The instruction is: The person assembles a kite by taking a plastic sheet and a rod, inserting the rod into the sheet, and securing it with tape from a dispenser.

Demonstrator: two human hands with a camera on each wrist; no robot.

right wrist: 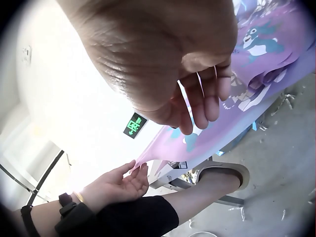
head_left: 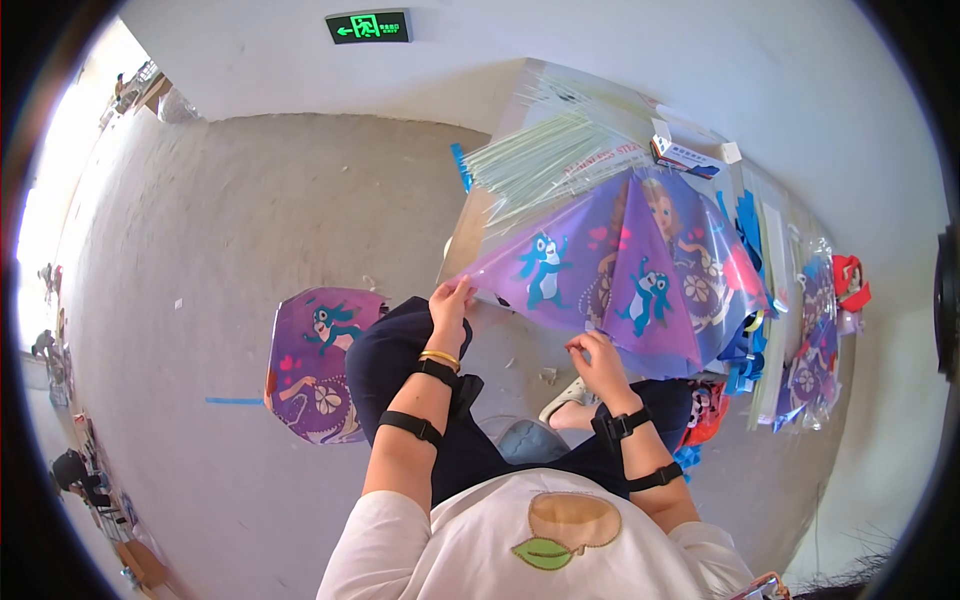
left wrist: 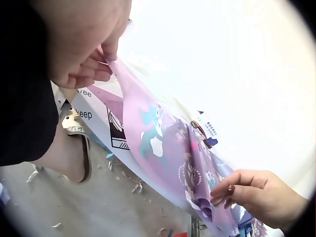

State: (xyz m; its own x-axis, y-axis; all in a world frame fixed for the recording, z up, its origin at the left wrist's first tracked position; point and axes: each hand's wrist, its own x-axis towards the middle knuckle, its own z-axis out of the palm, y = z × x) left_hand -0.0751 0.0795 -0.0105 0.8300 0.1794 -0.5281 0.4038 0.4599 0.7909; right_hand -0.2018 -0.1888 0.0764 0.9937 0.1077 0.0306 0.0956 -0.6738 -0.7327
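Observation:
A thin purple sheet (head_left: 575,280), printed with blue rabbits and a long-haired figure, lies spread in folded panels over the work surface. My left hand (head_left: 450,305) pinches its left corner between thumb and fingers, drawing that corner taut, as the left wrist view also shows. Near the sheet's front edge, my right hand (head_left: 600,362) hovers with loosely bent fingers and nothing in them. In the right wrist view, the right hand's fingers (right wrist: 197,106) hang relaxed in front of the sheet (right wrist: 217,136). A rolled fold (left wrist: 203,202) of the sheet lies beside the right hand in the left wrist view.
Thin pale rods (head_left: 545,155) lie in a bundle behind the sheet, near a small box (head_left: 685,157). Another printed purple sheet (head_left: 310,400) is at my left. Blue strips (head_left: 745,230) and wrapped printed pieces (head_left: 810,365) are on the right. Scraps (left wrist: 136,185) litter the floor.

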